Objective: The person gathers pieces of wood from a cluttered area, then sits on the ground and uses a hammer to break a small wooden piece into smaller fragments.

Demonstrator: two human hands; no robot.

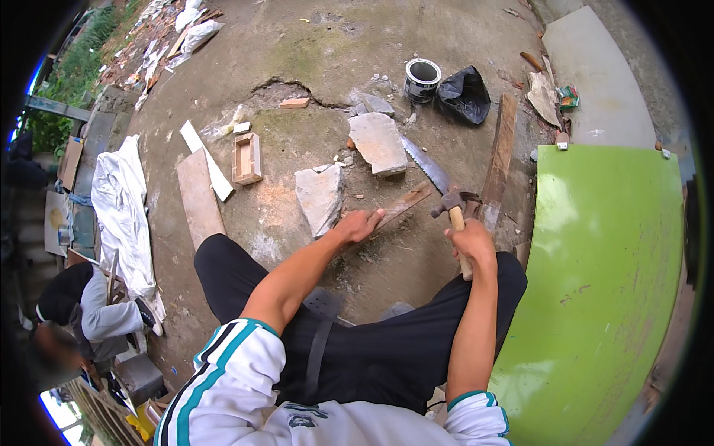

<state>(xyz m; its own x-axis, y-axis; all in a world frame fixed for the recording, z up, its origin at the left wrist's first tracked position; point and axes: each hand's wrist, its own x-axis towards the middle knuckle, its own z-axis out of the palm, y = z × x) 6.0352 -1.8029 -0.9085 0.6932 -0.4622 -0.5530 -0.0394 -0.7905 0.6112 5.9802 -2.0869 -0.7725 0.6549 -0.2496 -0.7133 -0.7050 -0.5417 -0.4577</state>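
My right hand [472, 241] is closed around the wooden handle of a claw hammer [457, 215], its metal head up near the saw. A short strip of wood [405, 204] slants over the ground, and my left hand [361, 225] grips its near end. Beyond the hammer head lies a hand saw [428, 165], its blade pointing away; its handle is hidden or hard to make out. Two broken stone slabs, one pale and flat [379, 143] and one more jagged [320, 197], rest just past my left hand.
A small wooden box [247, 158], a plank [199, 195] and a white strip [207, 161] lie to the left. Farther off stand an open can [422, 80] and a black bag [464, 95]. A long board [501, 152] and a green panel [595, 282] are on the right. Another person [97, 305] sits at far left.
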